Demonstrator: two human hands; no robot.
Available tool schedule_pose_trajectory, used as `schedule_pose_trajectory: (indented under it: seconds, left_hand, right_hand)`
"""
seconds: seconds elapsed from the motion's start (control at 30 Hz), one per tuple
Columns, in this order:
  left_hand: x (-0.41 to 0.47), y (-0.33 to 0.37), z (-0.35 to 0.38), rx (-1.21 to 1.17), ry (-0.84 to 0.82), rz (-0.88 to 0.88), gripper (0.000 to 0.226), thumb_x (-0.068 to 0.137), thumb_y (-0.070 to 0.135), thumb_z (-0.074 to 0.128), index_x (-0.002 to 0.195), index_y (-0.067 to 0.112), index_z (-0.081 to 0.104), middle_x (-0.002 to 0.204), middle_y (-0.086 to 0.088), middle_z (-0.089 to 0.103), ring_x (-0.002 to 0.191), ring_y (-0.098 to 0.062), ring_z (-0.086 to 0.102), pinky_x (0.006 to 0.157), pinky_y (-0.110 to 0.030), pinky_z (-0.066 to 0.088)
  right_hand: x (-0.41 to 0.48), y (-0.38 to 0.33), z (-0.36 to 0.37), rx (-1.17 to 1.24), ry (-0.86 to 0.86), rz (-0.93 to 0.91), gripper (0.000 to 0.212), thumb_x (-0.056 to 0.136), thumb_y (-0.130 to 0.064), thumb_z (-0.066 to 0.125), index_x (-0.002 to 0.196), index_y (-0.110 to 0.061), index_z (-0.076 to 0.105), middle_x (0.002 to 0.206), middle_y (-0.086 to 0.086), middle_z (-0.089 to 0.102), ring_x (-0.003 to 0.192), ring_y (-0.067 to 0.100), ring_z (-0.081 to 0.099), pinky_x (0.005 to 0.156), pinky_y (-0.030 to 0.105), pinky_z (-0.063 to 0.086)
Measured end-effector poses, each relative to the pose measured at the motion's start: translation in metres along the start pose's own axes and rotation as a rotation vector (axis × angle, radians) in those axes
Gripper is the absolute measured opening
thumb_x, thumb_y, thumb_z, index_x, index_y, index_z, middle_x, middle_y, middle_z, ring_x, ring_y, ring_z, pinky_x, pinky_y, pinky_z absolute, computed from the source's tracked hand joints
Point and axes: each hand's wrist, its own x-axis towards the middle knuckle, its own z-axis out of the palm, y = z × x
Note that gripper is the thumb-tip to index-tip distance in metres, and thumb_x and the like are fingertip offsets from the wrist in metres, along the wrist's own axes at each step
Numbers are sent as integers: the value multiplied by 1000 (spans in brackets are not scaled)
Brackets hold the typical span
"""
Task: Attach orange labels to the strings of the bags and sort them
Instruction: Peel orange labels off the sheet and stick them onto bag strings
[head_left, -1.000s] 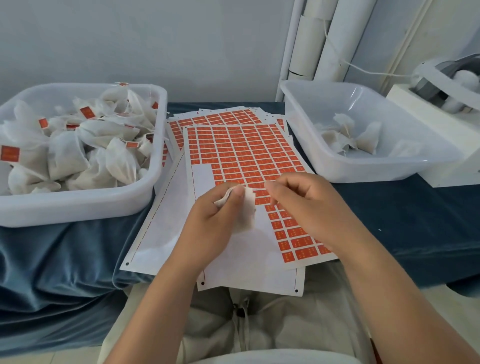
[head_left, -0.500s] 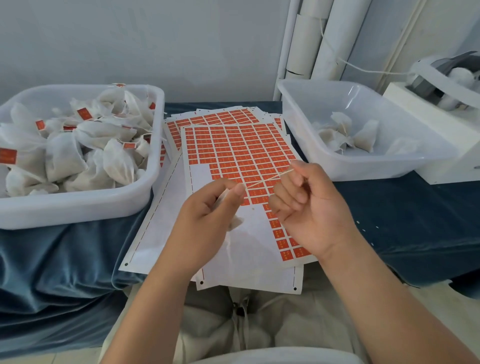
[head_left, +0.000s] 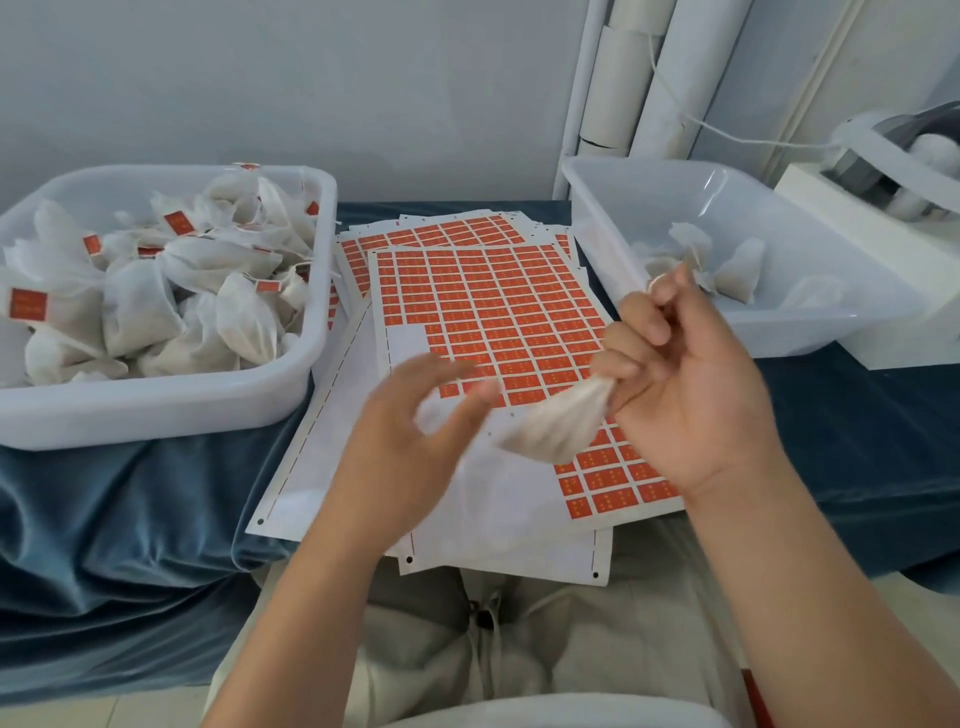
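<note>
My right hand (head_left: 691, 384) grips the gathered neck of a small white bag (head_left: 556, 423), which hangs down and left from its curled fingers over the label sheets. My left hand (head_left: 410, 441) is blurred, just left of the bag, fingers loosely curved and holding nothing. Sheets of orange labels (head_left: 488, 312) lie stacked on the table between the two bins; the lower left of the top sheet is bare backing. The left white bin (head_left: 171, 405) is heaped with bags that carry orange labels. The right white bin (head_left: 795, 332) holds a few bags without labels.
A blue cloth (head_left: 130, 519) covers the table and drapes over its front edge. A white machine (head_left: 883, 182) with a string spool stands at the far right. White pipes (head_left: 623, 78) rise behind the right bin against the wall.
The bag passed from my left hand to my right, which first drew its string out to the right. My left hand has let go and opened.
</note>
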Motion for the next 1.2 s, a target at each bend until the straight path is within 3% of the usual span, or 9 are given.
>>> schedule_pose_trajectory:
  seconds: [0.1, 0.2, 0.3, 0.43, 0.57, 0.73, 0.87, 1.1, 1.2]
  left_hand:
    - [8, -7, -16, -230, 163, -258, 69, 82, 88, 52, 137, 48, 59, 143, 26, 60, 134, -1, 55, 112, -51, 48]
    - [14, -15, -19, -597, 224, -349, 18, 99, 48, 70, 116, 47, 66, 113, 31, 72, 112, 5, 68, 91, -42, 64]
    - [20, -22, -18, -884, 273, -532, 40, 91, 34, 81, 125, 25, 62, 110, 6, 79, 111, -21, 74, 90, -46, 64]
    - [20, -17, -6, -449, 1, -535, 82, 84, 57, 79, 152, 28, 42, 116, 6, 79, 102, -19, 78, 104, -56, 55]
    - [20, -13, 10, -131, -10, -432, 35, 92, 46, 77, 122, 35, 63, 112, 18, 74, 98, -12, 73, 89, -44, 60]
    - [16, -25, 5, -310, -44, -353, 15, 101, 29, 69, 113, 37, 74, 109, 21, 78, 95, -8, 77, 87, -43, 61]
    - [10, -29, 10, -315, -33, -298, 18, 102, 30, 66, 114, 43, 70, 108, 28, 76, 92, 2, 74, 75, -31, 57]
    - [7, -23, 19, -302, -41, -206, 33, 99, 14, 64, 113, 43, 74, 108, 15, 79, 96, -9, 77, 82, -38, 61]
    - [7, -24, 19, -277, -26, -202, 33, 98, 15, 65, 112, 45, 73, 106, 18, 79, 95, -6, 76, 81, -37, 61]
  right_hand:
    - [3, -4, -14, -439, 177, -82, 37, 105, -48, 53, 76, -29, 65, 66, -6, 49, 52, 7, 38, 51, 19, 41]
    - [5, 16, -19, -705, 295, -30, 40, 106, -52, 50, 73, -31, 61, 66, -5, 54, 51, 7, 42, 53, 20, 43]
    - [10, 36, -21, -632, 368, 76, 40, 108, -48, 52, 76, -27, 64, 67, -3, 58, 49, 6, 44, 54, 22, 40]
    - [11, 52, -24, -686, 381, 120, 38, 108, -48, 52, 82, -23, 63, 70, 0, 59, 50, 6, 45, 53, 21, 40]
    - [6, 60, -19, -792, 388, 95, 39, 107, -51, 51, 91, -19, 68, 76, -2, 64, 52, 4, 50, 51, 13, 43]
    - [9, 32, -12, -675, 390, 61, 32, 107, -48, 53, 99, -21, 69, 85, -9, 77, 65, 0, 72, 55, 12, 51]
    - [7, 27, -11, -992, 343, -24, 25, 105, -56, 51, 107, -38, 70, 101, -23, 77, 90, 0, 76, 66, 19, 60]
    - [7, 74, -17, -1625, 46, -253, 32, 99, -52, 64, 122, -30, 72, 98, -30, 62, 81, -14, 56, 74, 6, 39]
    - [8, 75, -19, -1681, 32, -349, 29, 99, -48, 66, 115, -26, 76, 94, -22, 65, 75, -11, 54, 72, 5, 36]
